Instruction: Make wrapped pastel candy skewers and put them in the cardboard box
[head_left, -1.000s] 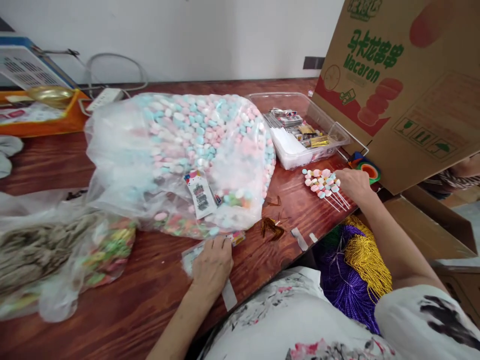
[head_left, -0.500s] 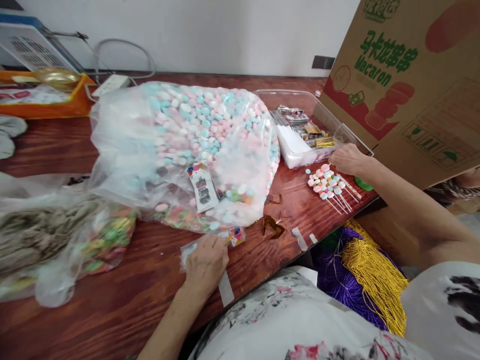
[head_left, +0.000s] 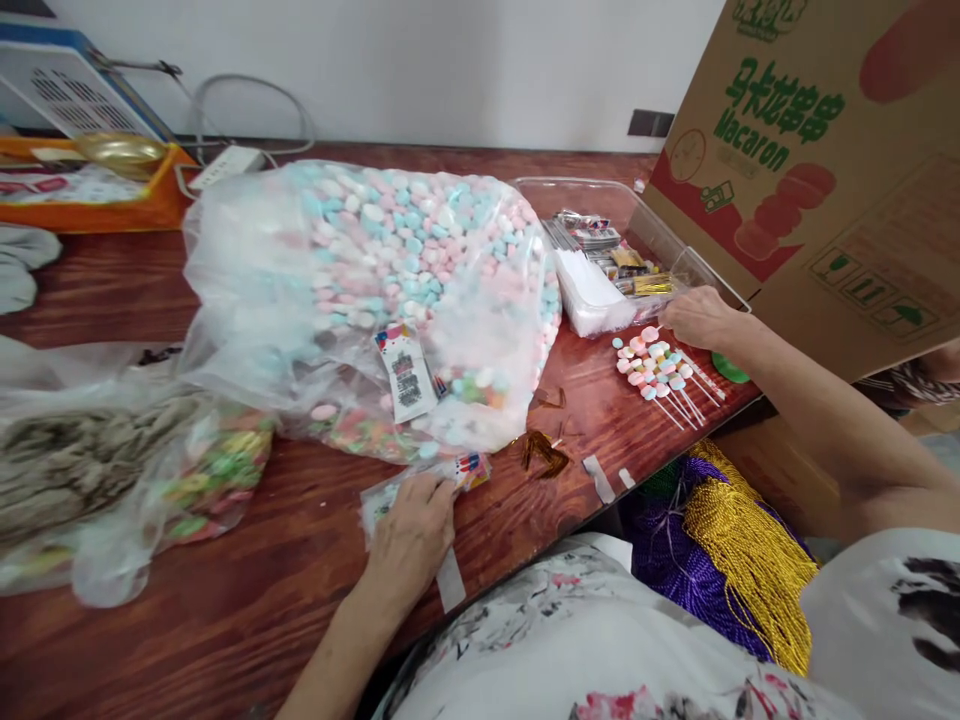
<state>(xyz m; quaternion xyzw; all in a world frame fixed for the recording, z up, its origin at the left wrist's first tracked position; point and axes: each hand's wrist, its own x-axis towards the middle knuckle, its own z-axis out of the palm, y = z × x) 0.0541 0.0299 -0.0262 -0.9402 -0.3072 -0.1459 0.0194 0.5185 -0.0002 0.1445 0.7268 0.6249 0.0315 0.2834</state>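
While the left hand (head_left: 409, 535) lies palm-down on the reddish-brown wooden surface (head_left: 255, 590), its fingers press flat on a small clear cellophane packet with a colourful printed card (head_left: 420, 485), pinning it rather than gripping it. That packet sits just at the near edge of the big transparent plastic bag stuffed with pink, blue and white candies (head_left: 375, 300). Over on the other side, the right hand (head_left: 697, 315) reaches to the rim of the clear plastic tray holding white sleeves and gold twist ties (head_left: 600, 265), fingers curled at the tray's near corner; whether they are pinching anything, I cannot tell. Just beside that hand, a bunch of pastel candy skewers on white sticks (head_left: 660, 370) lies on the surface, untouched. Behind stands a brown cardboard box printed "Macaron" in green (head_left: 817, 180), and purple and gold bundles of cord (head_left: 720, 550) hang below the surface edge.
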